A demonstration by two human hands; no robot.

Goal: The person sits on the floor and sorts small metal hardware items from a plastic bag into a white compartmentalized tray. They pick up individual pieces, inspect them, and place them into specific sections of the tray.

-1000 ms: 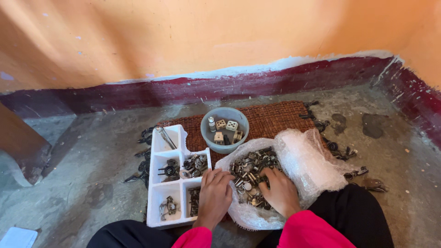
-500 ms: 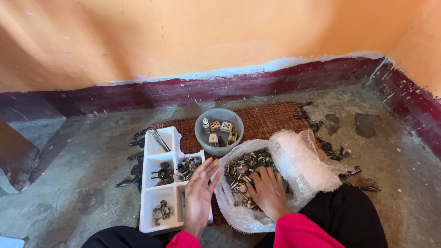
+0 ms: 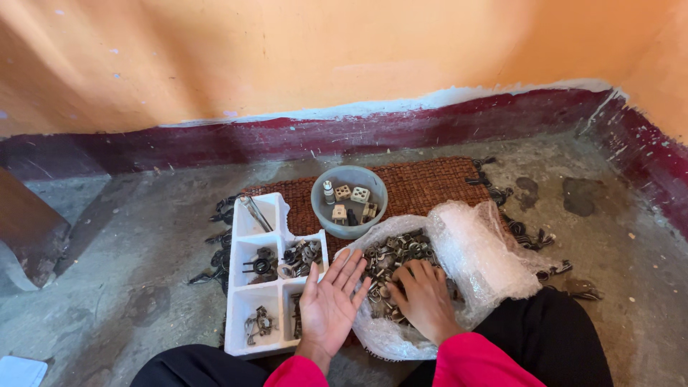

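Nearest, the left hand lay palm up, fingers spread and empty, over the tray's near right edge. Just right of it, the right hand was palm down, fingers curled into the metal parts heaped on the bubble wrap; whether it gripped any, I couldn't tell. Farther off on the mat sat the grey bowl with white blocks.

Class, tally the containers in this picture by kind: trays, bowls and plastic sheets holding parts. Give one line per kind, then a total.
White divided tray: 1
Grey bowl: 1
Bubble-wrap sheet holding metal parts: 1
Total: 3
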